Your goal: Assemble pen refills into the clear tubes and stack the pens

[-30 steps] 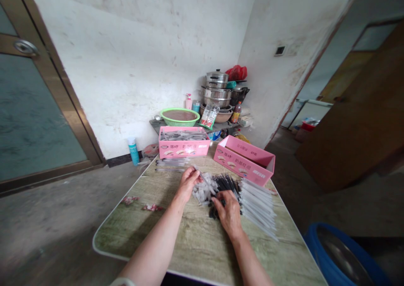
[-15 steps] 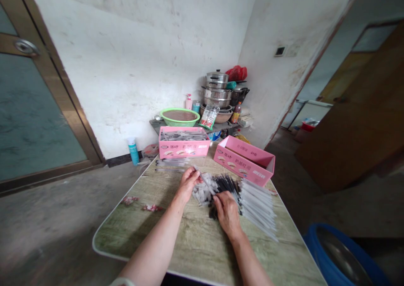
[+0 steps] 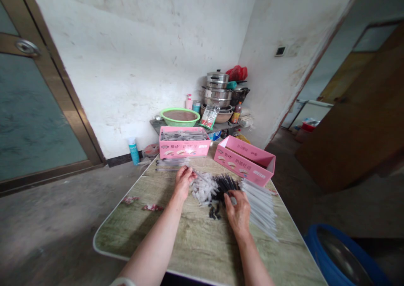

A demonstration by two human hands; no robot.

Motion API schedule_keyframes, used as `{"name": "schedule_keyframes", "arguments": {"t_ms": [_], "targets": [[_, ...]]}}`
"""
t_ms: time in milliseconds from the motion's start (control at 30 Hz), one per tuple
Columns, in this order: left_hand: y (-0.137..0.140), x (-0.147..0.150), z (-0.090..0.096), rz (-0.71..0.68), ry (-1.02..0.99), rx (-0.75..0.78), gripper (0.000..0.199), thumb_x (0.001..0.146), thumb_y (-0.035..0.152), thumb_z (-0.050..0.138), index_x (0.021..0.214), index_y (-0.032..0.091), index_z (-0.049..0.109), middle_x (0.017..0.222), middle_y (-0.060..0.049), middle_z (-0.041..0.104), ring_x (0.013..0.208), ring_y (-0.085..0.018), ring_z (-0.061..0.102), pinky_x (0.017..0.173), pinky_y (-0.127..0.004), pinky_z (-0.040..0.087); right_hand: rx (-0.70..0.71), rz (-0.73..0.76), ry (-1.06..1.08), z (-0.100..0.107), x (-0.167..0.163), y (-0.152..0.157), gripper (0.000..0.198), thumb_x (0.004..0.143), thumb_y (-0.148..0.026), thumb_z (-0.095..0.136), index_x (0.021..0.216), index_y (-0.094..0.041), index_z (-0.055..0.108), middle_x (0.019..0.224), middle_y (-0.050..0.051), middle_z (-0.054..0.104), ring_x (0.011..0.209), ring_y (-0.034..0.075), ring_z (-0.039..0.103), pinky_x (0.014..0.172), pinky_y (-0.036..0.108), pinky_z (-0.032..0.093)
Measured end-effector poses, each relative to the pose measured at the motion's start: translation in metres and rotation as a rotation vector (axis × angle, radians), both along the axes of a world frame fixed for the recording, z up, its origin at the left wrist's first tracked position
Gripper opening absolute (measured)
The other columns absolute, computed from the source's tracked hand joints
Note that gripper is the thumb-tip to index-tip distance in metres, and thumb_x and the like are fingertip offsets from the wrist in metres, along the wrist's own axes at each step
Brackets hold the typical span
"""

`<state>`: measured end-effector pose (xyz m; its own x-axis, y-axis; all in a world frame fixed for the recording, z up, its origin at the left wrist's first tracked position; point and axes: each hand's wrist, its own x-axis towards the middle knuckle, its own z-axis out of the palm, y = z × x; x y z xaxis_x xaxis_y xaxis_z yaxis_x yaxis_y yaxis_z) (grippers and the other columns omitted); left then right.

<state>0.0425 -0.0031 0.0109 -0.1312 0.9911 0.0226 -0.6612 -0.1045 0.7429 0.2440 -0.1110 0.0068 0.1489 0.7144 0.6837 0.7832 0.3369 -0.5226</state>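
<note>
Left hand (image 3: 184, 184): closed fingertips held slim translucent plastic tube (image 3: 202, 176), centre frame, long axis sloped down-right | Right hand (image 3: 239, 212): half-curled, hold could not be determined; was the nearer to slender black plastic rods (image 3: 225, 184), immediately upper-left of it.

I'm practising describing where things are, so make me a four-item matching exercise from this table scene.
1. left hand
2. black sticks
3. green basin
4. left pink box

A. between the white pieces and the pale tubes
B. holding a heap of thin rods
C. on the dark shelf near the wall
D. pinching a single thin stick

Pairs: 1-D, 2-A, 3-C, 4-B
</note>
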Motion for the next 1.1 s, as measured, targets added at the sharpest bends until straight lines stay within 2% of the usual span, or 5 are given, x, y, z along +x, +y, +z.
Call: {"name": "schedule_keyframes", "arguments": {"t_ms": [567, 667, 833, 967, 1100], "targets": [[-0.007, 0.009, 0.002, -0.144, 0.108, 0.076, 0.041, 0.061, 0.041, 0.085, 0.080, 0.015, 0.060, 0.071, -0.001, 0.064, 0.061, -0.012, 0.060, 0.060, -0.026, 0.052, 0.012, 0.241, -0.121, 0.007, -0.013, 0.001, 0.016, 0.095, -0.023, 0.051, 0.096, -0.021, 0.066, 0.096, 0.009, 0.068, 0.104, 0.026, 0.057, 0.092, 0.045, 0.048], [0.001, 0.001, 0.000, 0.007, 0.052, 0.040, 0.043, 0.057, 0.041, 0.086, 0.079, 0.016, 0.059, 0.068, 0.001, 0.064, 0.060, -0.012, 0.061, 0.061, -0.026, 0.052, 0.046, 0.220, -0.110, 0.006, -0.008, 0.001, 0.015, 0.094, -0.021, 0.051, 0.090, -0.021, 0.065, 0.095, 0.009, 0.067, 0.104, 0.025, 0.056, 0.092, 0.045, 0.047], [0.013, -0.019, -0.003, 0.286, -0.071, -0.069, 0.048, 0.050, 0.041, 0.087, 0.072, 0.017, 0.052, 0.062, 0.004, 0.061, 0.058, -0.010, 0.060, 0.066, -0.027, 0.053, 0.092, -0.032, -0.089, 0.003, 0.015, 0.002, 0.014, 0.091, -0.025, 0.053, 0.082, -0.019, 0.062, 0.091, 0.010, 0.066, 0.097, 0.027, 0.055, 0.086, 0.046, 0.046], [0.005, -0.013, 0.001, 0.125, 0.007, -0.008, 0.048, 0.055, 0.040, 0.086, 0.087, 0.017, 0.058, 0.067, 0.001, 0.065, 0.059, -0.012, 0.062, 0.062, -0.026, 0.051, 0.056, -0.169, -0.120, 0.004, 0.020, 0.001, 0.022, 0.093, -0.031, 0.050, 0.080, -0.018, 0.063, 0.084, 0.012, 0.065, 0.092, 0.028, 0.054, 0.083, 0.046, 0.046], [-0.014, 0.006, 0.010, -0.194, 0.125, 0.074, 0.048, 0.062, 0.038, 0.084, 0.097, 0.018, 0.058, 0.073, -0.003, 0.069, 0.059, -0.015, 0.065, 0.057, -0.026, 0.051, 0.095, -0.084, -0.034, 0.009, 0.002, -0.003, 0.026, 0.097, -0.035, 0.046, 0.100, -0.017, 0.065, 0.097, 0.012, 0.067, 0.098, 0.027, 0.057, 0.089, 0.045, 0.045]]}}
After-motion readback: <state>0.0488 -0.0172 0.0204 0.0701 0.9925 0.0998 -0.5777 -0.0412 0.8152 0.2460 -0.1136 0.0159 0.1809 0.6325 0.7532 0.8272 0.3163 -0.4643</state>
